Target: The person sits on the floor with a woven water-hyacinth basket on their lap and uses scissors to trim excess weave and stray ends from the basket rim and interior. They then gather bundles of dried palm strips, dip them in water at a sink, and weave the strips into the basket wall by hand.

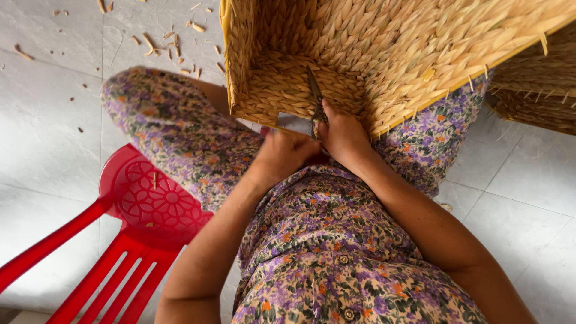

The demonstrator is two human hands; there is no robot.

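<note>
Pale grey tiled floor with a red plastic chair, in soft, even light.

The floor of large glossy grey tiles point(54, 120) shows thin straight grout lines and faint reflections. Small cut bits of straw-coloured fibre point(157, 43) lie scattered across the tiles near the top left. A red moulded plastic chair point(139, 231), with a pierced flower pattern and slotted back, lies tipped at lower left. No walls or windows are in view.
</note>
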